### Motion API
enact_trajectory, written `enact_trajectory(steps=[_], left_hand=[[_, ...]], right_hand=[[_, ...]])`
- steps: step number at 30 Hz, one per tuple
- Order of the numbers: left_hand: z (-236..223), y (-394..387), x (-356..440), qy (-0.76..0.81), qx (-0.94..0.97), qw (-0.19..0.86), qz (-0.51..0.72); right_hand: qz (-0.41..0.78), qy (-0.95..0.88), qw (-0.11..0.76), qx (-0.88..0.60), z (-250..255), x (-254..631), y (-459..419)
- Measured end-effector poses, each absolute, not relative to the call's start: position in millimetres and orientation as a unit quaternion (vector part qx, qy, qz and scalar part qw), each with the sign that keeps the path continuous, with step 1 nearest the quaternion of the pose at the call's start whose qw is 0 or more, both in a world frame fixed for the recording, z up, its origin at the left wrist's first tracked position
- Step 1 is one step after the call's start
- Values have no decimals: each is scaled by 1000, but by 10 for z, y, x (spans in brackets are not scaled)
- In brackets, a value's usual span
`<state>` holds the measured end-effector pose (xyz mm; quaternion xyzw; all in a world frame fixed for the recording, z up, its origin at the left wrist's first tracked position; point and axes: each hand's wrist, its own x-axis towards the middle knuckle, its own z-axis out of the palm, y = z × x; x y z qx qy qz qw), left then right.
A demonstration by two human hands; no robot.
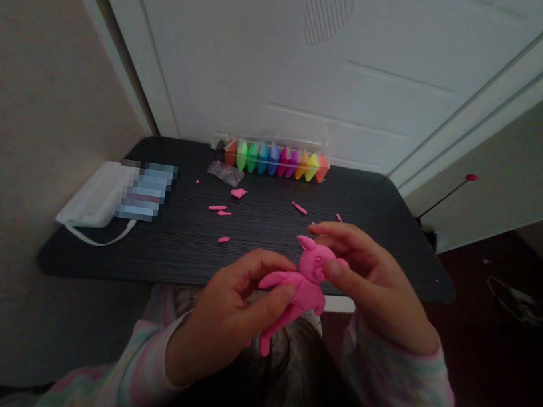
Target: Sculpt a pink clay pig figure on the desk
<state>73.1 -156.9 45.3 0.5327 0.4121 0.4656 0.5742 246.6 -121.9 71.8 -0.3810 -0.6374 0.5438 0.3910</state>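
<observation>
A pink modelling-clay animal figure (pixel 307 291), with a round head, pointed ear, arms and legs, is held over the table's near edge. My left hand (pixel 231 309) is closed around its body, thumb across the front and fingers behind an arm. At the head, my right hand (pixel 379 282) has its thumb against the side of the face, with the fingers curved behind and partly hidden. The far ear is mostly covered by that thumb. Beyond the hands lie a flattened pink clay scrap (pixel 238 193), a thin pink roll (pixel 300 208) and several other small pink pieces.
A clear pack of coloured clay (pixel 272 160) stands at the back of the black table (pixel 173 257). In front of it is a crumpled clear wrapper (pixel 226 173). A white box-shaped device (pixel 98 196) with a cable and a blurred-out item lie left. A white door (pixel 255 33) rises behind.
</observation>
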Motion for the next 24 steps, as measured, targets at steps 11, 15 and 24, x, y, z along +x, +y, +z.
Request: enact_trajectory(steps=[11, 15, 24], left_hand=[[418, -1534, 752, 456, 570, 545, 413], [430, -1535, 761, 464, 562, 537, 425], [423, -1551, 759, 488, 557, 521, 425]], right_hand=[[474, -647, 414, -431, 711, 2427, -1317], [439, -667, 401, -450, 740, 2414, -1352], [359, -693, 405, -476, 714, 2350, -1418]])
